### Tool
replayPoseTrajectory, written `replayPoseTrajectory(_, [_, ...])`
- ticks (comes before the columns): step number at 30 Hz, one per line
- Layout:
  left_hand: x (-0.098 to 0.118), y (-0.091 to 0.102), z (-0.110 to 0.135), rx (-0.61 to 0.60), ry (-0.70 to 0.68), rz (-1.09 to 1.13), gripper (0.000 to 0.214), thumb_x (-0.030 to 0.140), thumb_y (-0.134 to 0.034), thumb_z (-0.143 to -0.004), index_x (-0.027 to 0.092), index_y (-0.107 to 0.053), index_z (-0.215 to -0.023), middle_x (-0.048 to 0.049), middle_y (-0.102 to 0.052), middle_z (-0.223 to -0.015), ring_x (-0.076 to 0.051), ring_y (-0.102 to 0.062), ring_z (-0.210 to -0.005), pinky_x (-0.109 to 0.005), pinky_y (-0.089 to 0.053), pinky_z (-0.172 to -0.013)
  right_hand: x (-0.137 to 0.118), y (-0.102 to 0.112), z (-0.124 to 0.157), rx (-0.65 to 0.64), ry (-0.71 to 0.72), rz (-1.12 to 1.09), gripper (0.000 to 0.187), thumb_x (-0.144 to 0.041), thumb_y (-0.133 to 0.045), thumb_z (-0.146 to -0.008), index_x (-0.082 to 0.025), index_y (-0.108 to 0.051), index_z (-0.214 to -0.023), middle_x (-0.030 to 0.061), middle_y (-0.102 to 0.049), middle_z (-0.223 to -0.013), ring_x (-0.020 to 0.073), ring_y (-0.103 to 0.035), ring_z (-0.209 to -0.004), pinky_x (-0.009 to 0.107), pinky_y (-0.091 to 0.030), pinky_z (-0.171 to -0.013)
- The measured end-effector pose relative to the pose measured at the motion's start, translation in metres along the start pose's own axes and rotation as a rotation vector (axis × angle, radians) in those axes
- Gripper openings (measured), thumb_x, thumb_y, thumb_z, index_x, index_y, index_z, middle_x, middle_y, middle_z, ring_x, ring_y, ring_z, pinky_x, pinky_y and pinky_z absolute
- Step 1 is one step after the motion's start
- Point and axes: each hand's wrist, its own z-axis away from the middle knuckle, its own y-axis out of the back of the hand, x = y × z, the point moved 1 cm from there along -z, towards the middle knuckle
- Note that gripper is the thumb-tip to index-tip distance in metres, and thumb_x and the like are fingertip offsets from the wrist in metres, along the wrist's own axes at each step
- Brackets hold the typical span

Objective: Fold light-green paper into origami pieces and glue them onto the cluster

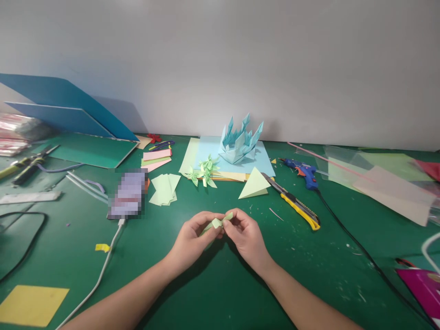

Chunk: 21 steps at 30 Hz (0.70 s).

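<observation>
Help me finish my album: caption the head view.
Left hand and right hand hold folded green paper above a green table, paper flowers beyond.

Green tabletop [302,266], yellow utility knife [292,201], blue glue gun [309,176], yellow paper [33,306]

Soft light falls from above onto the counter [330,266]; shadows darken it below my left grip [190,236] and fall beside the blue folder [68,112]; the phone [129,195] is pixelated; the counter's right side looks stretched.
</observation>
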Motion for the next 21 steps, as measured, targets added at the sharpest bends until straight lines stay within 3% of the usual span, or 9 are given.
replayPoseTrajectory(10, [-0.0009, 0.0017, -0.0006, 0.106, 0.053, -0.01, 0.031, 0.037, -0.074, -0.062, 0.017, -0.062, -0.082, -0.0014, -0.063, -0.076, -0.013, -0.058, -0.066, -0.026, -0.049, -0.066, -0.0011, -0.0011, 0.0017, -0.02, 0.038, 0.141, 0.018, -0.034, -0.058, -0.078, -0.019, -0.056, -0.067, -0.0012, -0.06, -0.06, 0.0128, -0.057, -0.055, 0.023, -0.046, -0.053])
replayPoseTrajectory(21, [0.0015, -0.0003, -0.0001, 0.06, 0.103, 0.072, 0.03, 0.032, -0.074, -0.064, 0.016, -0.06, -0.085, 0.0016, -0.06, -0.07, -0.01, -0.058, -0.063, -0.025, -0.048, -0.065, -0.0008, -0.0032, 0.0022, -0.035, 0.018, 0.089, 0.021, -0.032, -0.051, -0.08, -0.021, -0.045, -0.064, -0.0043, -0.05, -0.057, 0.0111, -0.05, -0.053, 0.022, -0.042, -0.053])
